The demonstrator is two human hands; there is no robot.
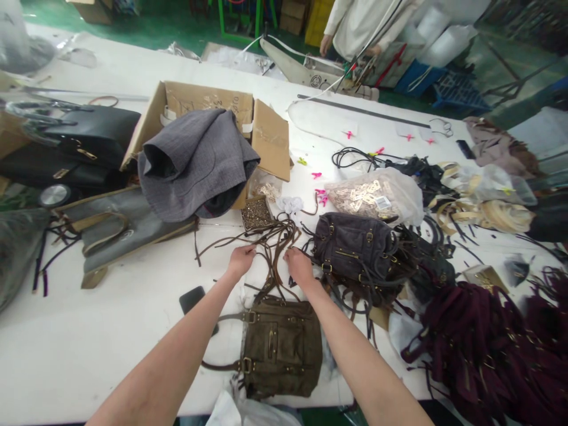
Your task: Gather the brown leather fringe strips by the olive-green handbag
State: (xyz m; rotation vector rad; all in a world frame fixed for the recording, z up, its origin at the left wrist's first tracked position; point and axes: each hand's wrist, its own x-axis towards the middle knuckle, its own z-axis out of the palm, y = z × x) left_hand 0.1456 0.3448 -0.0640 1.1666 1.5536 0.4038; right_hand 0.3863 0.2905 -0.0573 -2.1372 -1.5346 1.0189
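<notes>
Green floor shows past the far edge of a long white tabletop; beyond that edge stands a person in a pale top, whose head is cut off by the upper border.

Near the middle of the tabletop's near edge lies an olive handbag, its handles toward the left end. Just past it, farther from the near edge, is a tangle of brown cords. The left hand is closed at the left side of the tangle and the right hand at its right side, both with fingertips pinched on the cords; which strands each one grips is too small to make out. The left forearm hides part of a dark, flat object.

Behind the cords sit small metal pieces. Grey cloth covers much of an open cardboard box, so its contents stay mostly hidden. To the right, a dark grey handbag overlaps other bags that are hard to separate. Maroon fabric fills the near right part, cut off by the picture's border.
</notes>
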